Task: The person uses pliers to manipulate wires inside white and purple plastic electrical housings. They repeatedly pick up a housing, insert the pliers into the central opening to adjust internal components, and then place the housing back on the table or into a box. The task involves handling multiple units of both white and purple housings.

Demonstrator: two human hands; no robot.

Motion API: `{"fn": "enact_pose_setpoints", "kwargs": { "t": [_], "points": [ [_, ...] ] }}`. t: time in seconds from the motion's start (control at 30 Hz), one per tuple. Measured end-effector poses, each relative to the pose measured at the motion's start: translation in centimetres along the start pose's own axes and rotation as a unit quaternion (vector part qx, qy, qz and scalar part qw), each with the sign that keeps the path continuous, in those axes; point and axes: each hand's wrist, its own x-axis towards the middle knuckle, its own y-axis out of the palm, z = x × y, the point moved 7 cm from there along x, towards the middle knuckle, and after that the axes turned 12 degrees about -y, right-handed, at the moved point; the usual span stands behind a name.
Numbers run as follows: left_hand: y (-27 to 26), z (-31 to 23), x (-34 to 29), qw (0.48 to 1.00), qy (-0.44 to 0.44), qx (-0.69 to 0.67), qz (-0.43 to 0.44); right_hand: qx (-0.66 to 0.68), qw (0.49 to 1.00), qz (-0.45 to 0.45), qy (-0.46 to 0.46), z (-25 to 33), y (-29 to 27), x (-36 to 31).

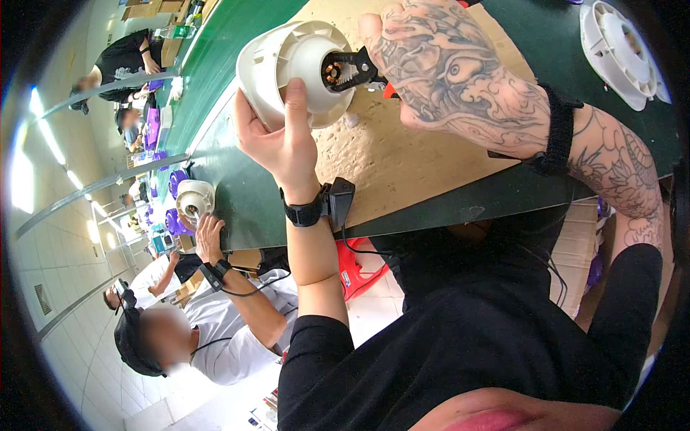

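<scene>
My left hand point(282, 136) grips a white round fan housing point(291, 68) by its rim, with the thumb up its side, and holds it tilted above the green bench point(237, 187). A copper-coloured motor core shows in the housing's centre. My right hand point(449, 72) holds black pliers point(356, 70) with red handles, and their jaws reach into that centre. Both hands hover over a brown cardboard sheet point(402, 158) lying on the bench.
Another white fan part point(619, 50) lies at the bench's far right. To my left a co-worker's hand point(208, 237) rests by a similar white housing point(194, 200). Purple parts point(172, 219) and more seated people line the bench farther along.
</scene>
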Motion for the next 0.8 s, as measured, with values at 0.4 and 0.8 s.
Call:
{"fn": "enact_pose_setpoints", "kwargs": {
  "t": [0.4,0.8],
  "points": [
    [0.44,-0.14,-0.44,1.000,-0.012,-0.019,-0.007,0.061,0.998,-0.017,-0.002,-0.55,0.21,-0.65],
    [-0.04,0.62,-0.04,0.995,-0.074,-0.058,-0.024,0.098,0.995,-0.025,-0.003,-0.75,0.58,-0.78]
  ]
}}
